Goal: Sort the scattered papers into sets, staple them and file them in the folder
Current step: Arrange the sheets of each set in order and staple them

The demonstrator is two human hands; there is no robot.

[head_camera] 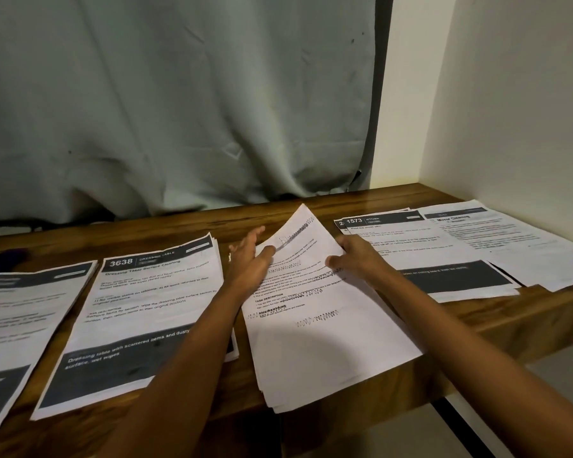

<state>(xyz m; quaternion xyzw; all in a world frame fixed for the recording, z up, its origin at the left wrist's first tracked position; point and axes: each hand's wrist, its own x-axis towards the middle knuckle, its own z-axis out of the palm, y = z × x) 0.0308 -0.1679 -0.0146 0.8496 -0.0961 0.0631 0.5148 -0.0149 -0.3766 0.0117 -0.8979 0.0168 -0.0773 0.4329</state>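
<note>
Both hands, left hand (pixel 250 256) and right hand (pixel 351 256), held the lifted sheet (pixel 306 239) in a light grip; squaring it onto the middle stack (pixel 325 342) evenly would serve best.

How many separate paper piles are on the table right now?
5: far-left pile, 3638 pile, middle pile, 1573 pile, Mirror Cleaning sheet. More may lie off-frame.
</note>
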